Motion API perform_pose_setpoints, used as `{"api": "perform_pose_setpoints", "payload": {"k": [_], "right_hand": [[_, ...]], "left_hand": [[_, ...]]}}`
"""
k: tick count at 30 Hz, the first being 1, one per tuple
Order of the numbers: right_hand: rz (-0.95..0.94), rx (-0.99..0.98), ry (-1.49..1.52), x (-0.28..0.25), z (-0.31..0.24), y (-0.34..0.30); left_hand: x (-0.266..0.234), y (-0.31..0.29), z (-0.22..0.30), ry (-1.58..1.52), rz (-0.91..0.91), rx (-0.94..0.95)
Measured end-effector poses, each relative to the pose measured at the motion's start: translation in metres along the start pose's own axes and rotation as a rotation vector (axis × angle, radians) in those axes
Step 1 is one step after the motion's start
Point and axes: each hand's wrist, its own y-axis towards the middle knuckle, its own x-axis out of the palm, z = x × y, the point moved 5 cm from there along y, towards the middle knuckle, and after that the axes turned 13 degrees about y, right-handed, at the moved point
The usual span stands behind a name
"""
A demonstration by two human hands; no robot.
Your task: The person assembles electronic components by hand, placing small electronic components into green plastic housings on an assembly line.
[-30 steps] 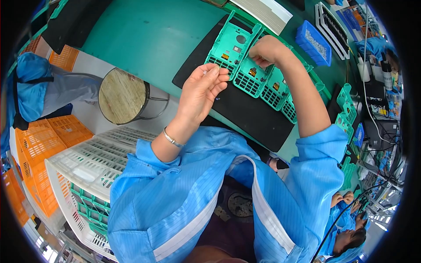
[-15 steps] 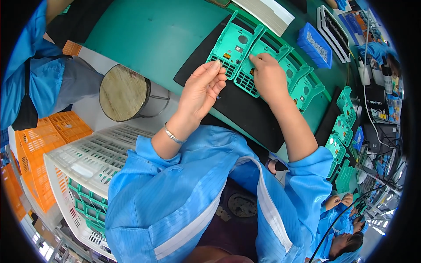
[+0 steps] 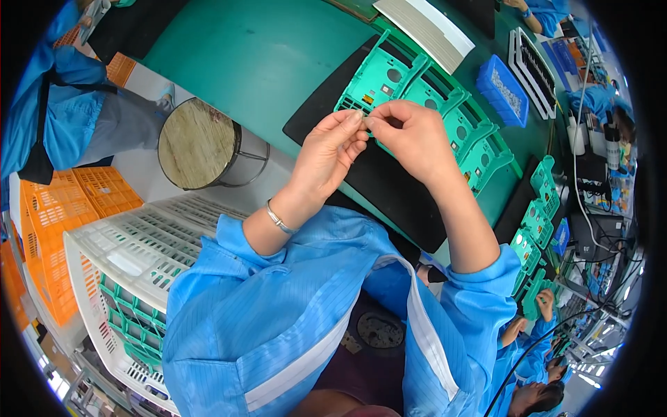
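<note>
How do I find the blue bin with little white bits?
Find the big green table, then the row of green frames. Just beyond the row, toward the right, beside a white-rimmed tray, sits the blue bin. Unlike that tray, it's blue and holds little white bits.

Fingertips of the left hand [image 3: 331, 149] and right hand [image 3: 415, 139] meet; anything pinched there is too small to identify. Right hand hides the lower part of the second green plastic housing [image 3: 422, 92]. White pieces [image 3: 505, 90] in blue bin [image 3: 516, 119]: shapes unresolved. Left co-worker [image 3: 66, 125]: cut off by lens rim.
</note>
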Motion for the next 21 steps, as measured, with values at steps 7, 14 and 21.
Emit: {"api": "perform_pose_setpoints", "payload": {"k": [7,14,21], "right_hand": [[0.123,0.113,-0.093,-0.016,0.032,0.073],[0.022,0.294,-0.180,-0.001,0.049,0.105],[-0.048,0.331,-0.136,0.002,0.047,0.111]], "left_hand": [[-0.011,0.001,0.009,-0.102,0.057,-0.035],[-0.020,0.000,0.016,-0.083,0.025,-0.025],[-0.022,-0.001,0.016,-0.088,-0.001,-0.047]]}}
